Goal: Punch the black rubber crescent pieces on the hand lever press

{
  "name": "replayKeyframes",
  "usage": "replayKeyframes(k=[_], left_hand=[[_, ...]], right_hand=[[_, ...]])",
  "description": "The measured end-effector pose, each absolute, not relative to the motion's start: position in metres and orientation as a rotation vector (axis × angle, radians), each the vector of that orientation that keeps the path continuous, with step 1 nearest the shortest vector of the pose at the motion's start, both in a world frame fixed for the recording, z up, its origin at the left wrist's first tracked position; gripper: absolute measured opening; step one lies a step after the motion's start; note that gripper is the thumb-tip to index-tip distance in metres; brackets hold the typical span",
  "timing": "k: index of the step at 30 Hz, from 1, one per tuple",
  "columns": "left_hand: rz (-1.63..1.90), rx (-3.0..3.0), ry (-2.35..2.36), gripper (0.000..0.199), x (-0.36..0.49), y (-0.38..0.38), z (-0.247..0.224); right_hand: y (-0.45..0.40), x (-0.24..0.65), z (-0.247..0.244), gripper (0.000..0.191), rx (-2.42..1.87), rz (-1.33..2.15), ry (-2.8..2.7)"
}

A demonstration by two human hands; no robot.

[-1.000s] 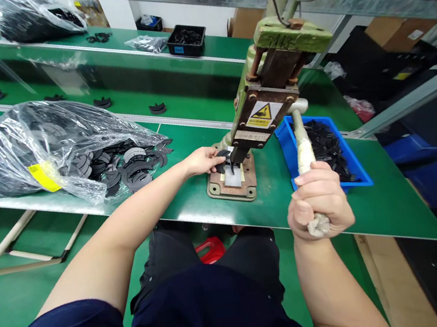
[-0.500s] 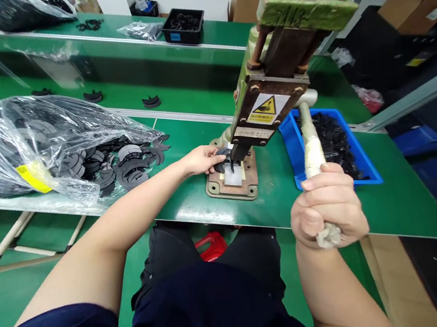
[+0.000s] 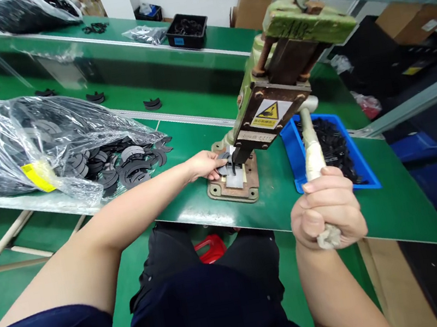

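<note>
Left hand: the dark curved piece is pinched by the left hand, with fingers clamped on its near edge.
Piece position: it is held at the base of the press, beside the pale plate and close to the ram; whether it is touched by the ram cannot be told.
Right hand: the wrapped lever is gripped by the right hand, with fingers closed around its lower end.
What this means: the piece and lever are both under control, by judgement, though the left fingers are placed near the ram.
Worktop, left: loose curved pieces are spilled from the clear bag onto the worktop.
Worktop, right: dark parts are held in the blue bin.
</note>
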State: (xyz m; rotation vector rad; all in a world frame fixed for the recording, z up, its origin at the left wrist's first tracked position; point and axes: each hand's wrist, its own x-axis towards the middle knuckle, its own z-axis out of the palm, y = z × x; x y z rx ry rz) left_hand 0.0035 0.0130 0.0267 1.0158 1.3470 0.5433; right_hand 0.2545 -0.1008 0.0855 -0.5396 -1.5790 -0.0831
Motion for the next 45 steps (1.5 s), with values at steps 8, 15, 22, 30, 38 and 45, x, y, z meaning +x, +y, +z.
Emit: replayKeyframes(k=[8,15,22,30,38,45], left_hand=[[0.71,0.973,1.226,0.036,0.001,-0.003,0.02],[0.92,1.121,1.074,0.045,-0.03,-0.074,0.045],[0.917,1.108,0.969,0.051,-0.028,-0.143,0.072],[0.831,1.081,0.979,0.05,-0.018,-0.164,0.067],[0.745,1.036,0.966,0.054,-0.021,-0.154,0.069],[0.991,1.376,1.246,0.038,-0.027,-0.161,0.075]], right_hand=[[-0.08,0.254,0.167,0.028,-0.417,0.016,-1.536],[-0.07,0.256,0.137,0.059,-0.739,0.23,-1.448],[-0.127,0.201,0.021,0.028,-0.914,0.796,-1.835],[-0.149,0.188,0.022,0.013,-0.872,0.755,-1.78],[-0.152,0.197,0.041,0.009,-0.841,0.662,-1.925],[-0.153,0.207,0.043,0.016,-0.776,0.501,-2.024]])
